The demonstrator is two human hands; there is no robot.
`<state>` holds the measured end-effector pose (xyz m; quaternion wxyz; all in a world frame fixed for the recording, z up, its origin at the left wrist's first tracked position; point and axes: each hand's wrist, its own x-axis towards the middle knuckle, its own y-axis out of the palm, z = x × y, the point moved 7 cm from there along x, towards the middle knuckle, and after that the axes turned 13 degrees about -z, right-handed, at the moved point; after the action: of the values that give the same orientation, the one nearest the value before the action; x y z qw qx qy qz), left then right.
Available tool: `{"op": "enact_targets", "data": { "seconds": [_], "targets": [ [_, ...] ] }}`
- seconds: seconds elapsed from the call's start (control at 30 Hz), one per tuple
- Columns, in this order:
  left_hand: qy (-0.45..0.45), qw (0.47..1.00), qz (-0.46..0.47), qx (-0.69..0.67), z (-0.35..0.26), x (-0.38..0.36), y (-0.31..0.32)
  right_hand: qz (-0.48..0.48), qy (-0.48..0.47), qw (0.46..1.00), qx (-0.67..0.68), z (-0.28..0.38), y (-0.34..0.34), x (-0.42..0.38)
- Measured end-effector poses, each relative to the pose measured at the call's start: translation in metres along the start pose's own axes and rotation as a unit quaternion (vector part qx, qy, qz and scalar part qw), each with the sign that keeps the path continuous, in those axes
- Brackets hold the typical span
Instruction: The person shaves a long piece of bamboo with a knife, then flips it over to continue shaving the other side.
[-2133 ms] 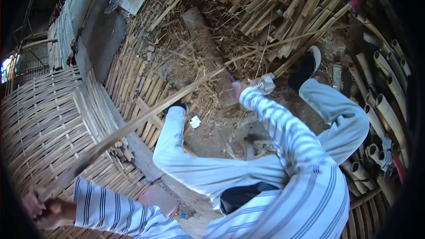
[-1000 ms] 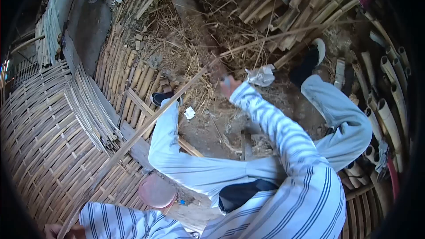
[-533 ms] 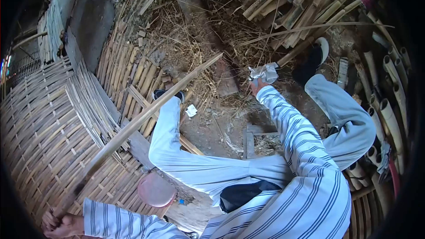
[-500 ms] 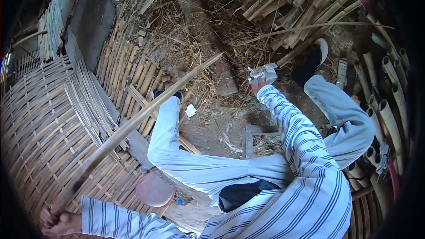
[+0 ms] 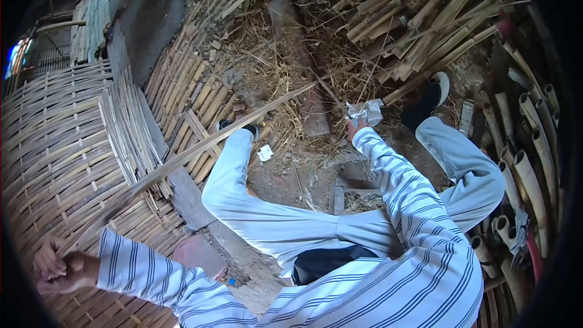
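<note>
At the lower left, my left hand (image 5: 61,266) is wrapped round the near end of a long bamboo strip (image 5: 182,159). The strip slants up across my leg, its far end near the middle of the view. My right hand (image 5: 354,127) is closed at a crumpled silvery-white wrapping (image 5: 367,112); I cannot tell what is inside it. A thin dark piece (image 5: 328,87) reaches from the wrapping up toward the strip's far end. Under that end, a worn wooden block (image 5: 314,115) lies among straw-like shavings.
Woven bamboo panelling (image 5: 54,146) covers the left side, with a bundle of thin slats (image 5: 124,133) on it. Split bamboo (image 5: 419,15) is heaped at the upper right. Bamboo tubes (image 5: 529,176) line the right edge. A reddish round lid (image 5: 200,255) is beside my left sleeve.
My left hand has shifted slightly left and up, and the bamboo strip now shows its flatter face. The dark piece now shows near the strip's far end. My right hand stays about in place.
</note>
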<state>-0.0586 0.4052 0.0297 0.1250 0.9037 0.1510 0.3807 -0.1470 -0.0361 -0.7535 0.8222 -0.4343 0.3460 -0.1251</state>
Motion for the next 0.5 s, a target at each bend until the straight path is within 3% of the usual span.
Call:
{"op": "enact_targets", "data": {
  "seconds": [0.07, 0.1, 0.17, 0.23, 0.33, 0.37, 0.47, 0.5],
  "targets": [
    [-0.128, 0.969, 0.076, -0.198, 0.001, -0.001, -0.001, -0.014, 0.011, 0.997, 0.071, -0.024, 0.038, 0.024],
    [-0.112, 0.971, 0.031, -0.209, -0.008, 0.002, -0.007, -0.037, 0.06, 0.994, 0.08, -0.05, 0.082, 0.047],
    [-0.141, 0.955, 0.076, -0.248, -0.005, -0.005, 0.005, 0.077, 0.17, 0.969, 0.16, -0.022, 0.033, 0.028],
    [-0.2, 0.965, 0.063, -0.158, 0.004, -0.019, 0.004, 0.166, 0.264, 0.921, 0.235, 0.014, -0.022, -0.009],
    [-0.037, 0.993, -0.014, 0.111, -0.002, -0.031, 0.033, 0.198, 0.166, 0.938, 0.232, 0.041, -0.041, -0.015],
    [-0.006, 0.987, -0.065, 0.145, -0.004, -0.031, 0.033, 0.163, 0.102, 0.955, 0.228, 0.072, -0.079, -0.03],
    [0.067, 0.948, -0.207, 0.233, -0.005, -0.039, 0.042, -0.094, -0.143, 0.976, 0.132, 0.107, -0.083, -0.028],
    [0.083, 0.931, -0.246, 0.257, -0.003, -0.049, 0.054, -0.051, -0.145, 0.976, 0.156, 0.115, -0.082, -0.034]
  ]
}}
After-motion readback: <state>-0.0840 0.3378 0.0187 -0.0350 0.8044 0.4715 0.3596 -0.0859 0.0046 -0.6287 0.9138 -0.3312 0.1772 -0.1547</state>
